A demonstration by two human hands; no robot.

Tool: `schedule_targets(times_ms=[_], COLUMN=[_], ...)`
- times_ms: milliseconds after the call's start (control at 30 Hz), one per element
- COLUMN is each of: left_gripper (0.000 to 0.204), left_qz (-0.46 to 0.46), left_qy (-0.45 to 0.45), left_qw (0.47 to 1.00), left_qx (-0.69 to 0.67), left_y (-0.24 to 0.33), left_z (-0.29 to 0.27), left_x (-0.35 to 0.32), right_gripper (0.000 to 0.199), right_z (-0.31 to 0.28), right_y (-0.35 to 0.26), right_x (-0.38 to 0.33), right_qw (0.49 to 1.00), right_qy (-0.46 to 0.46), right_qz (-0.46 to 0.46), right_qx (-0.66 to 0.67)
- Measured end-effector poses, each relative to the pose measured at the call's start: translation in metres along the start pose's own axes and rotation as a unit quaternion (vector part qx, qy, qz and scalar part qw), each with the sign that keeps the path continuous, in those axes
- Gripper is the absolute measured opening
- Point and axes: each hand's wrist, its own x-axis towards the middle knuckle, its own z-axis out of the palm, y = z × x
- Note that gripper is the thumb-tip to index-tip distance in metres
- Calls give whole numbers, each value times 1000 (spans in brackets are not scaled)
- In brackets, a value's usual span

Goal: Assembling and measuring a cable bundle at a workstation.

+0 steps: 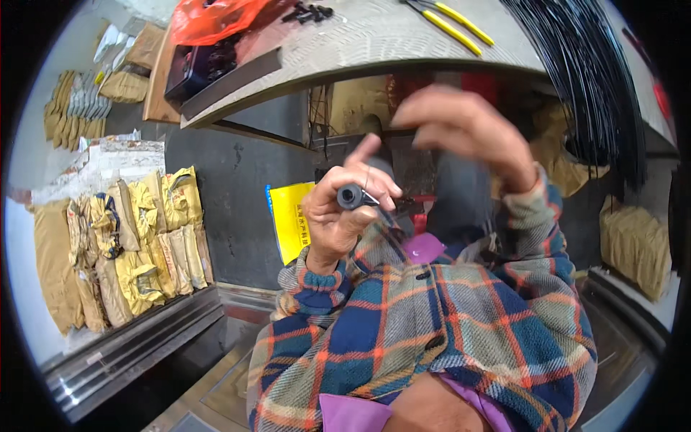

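Our left hand [330, 216] grips a black tube [350, 196] near frame centre, its long axis pointing roughly at us; our blurred right hand [471, 128], unclenched, hangs apart toward the upper right.

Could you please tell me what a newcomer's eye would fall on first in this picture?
Probably the bold plaid shirt filling the lower middle, with the left hand above it gripping a dark rod whose round end faces the camera. The blurred right hand is raised at upper centre-right. Next come the black strands spilling over the bench at upper right and the red bag at upper left.
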Motion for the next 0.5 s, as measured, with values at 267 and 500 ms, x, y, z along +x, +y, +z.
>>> schedule_targets(times_ms=[267,500], left_gripper=[65,55], left_qz=[-114,-76], left_qy=[26,24], left_qw=[991,996], left_qx=[-62,-34], left_y=[-4,-7], left_z=[8,-1], left_x=[-6,-3], right_gripper=[37,28], right_z=[-49,-62], right_y=[87,85], right_x=[24,5], right_qw=[803,940], right_qy=[134,255], right_qz=[172,216], right_qx=[-554,-74])
